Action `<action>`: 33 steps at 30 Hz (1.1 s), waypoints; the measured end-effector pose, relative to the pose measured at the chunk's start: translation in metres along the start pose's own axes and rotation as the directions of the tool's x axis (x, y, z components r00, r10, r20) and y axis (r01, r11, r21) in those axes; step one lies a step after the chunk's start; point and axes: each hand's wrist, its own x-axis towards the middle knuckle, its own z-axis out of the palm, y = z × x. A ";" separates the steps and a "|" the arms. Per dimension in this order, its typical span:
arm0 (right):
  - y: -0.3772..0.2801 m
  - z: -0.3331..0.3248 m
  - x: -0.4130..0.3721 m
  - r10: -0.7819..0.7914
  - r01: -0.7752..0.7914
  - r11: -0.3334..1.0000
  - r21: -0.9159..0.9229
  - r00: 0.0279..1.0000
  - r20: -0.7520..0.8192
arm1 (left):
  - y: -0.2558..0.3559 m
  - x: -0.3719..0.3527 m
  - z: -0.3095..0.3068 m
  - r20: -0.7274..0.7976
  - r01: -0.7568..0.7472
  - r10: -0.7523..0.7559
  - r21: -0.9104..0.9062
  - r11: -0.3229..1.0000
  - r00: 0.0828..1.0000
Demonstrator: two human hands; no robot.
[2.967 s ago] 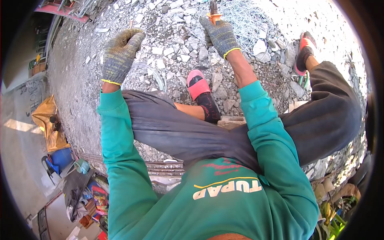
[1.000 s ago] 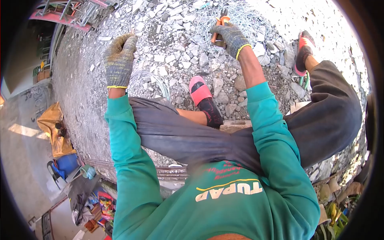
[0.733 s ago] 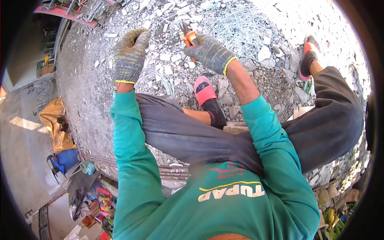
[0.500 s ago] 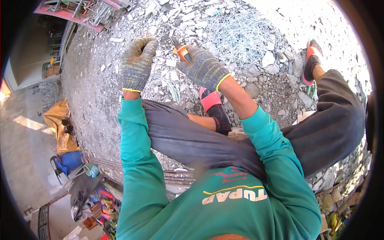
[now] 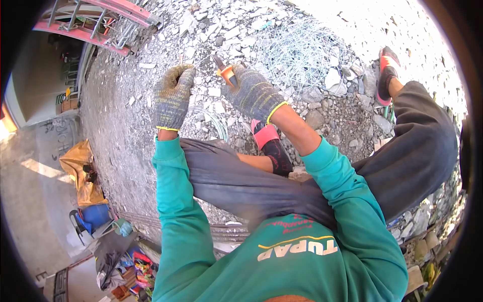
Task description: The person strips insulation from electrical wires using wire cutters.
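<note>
Both my hands wear grey knit gloves with yellow cuffs. My left hand (image 5: 172, 95) is closed around the end of a thin steel wire (image 5: 202, 60) that runs toward the pliers. My right hand (image 5: 253, 93) grips orange-handled pliers (image 5: 224, 70), whose dark jaws point up and left at the wire close to my left hand. A coil of the same wire (image 5: 215, 121) lies on the gravel just below my hands. A heap of cut wire pieces (image 5: 302, 50) sits behind my right hand.
I sit over broken stone and gravel, knees apart, with a pink sandal (image 5: 269, 143) in front and another (image 5: 386, 75) at the right. A red metal frame (image 5: 100, 20) lies top left. A yellow sack (image 5: 80, 166) and a blue container (image 5: 98, 214) sit left.
My right hand carried the pliers from over the wire heap leftward and down to meet my left hand. The camera view shifted slightly as well.
</note>
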 end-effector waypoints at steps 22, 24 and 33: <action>0.005 -0.001 0.004 0.033 -0.031 0.997 0.067 0.999 -0.030 | 0.009 -0.002 0.004 -0.039 0.030 -0.030 -0.006 1.000 0.999; 0.005 -0.003 0.004 0.074 -0.076 0.995 0.067 0.997 0.026 | 0.010 -0.002 0.003 -0.030 0.027 -0.027 -0.013 1.000 0.999; -0.005 -0.008 0.000 0.066 -0.064 0.996 0.060 0.997 -0.029 | 0.010 -0.002 0.001 0.014 0.007 -0.007 -0.004 1.000 1.000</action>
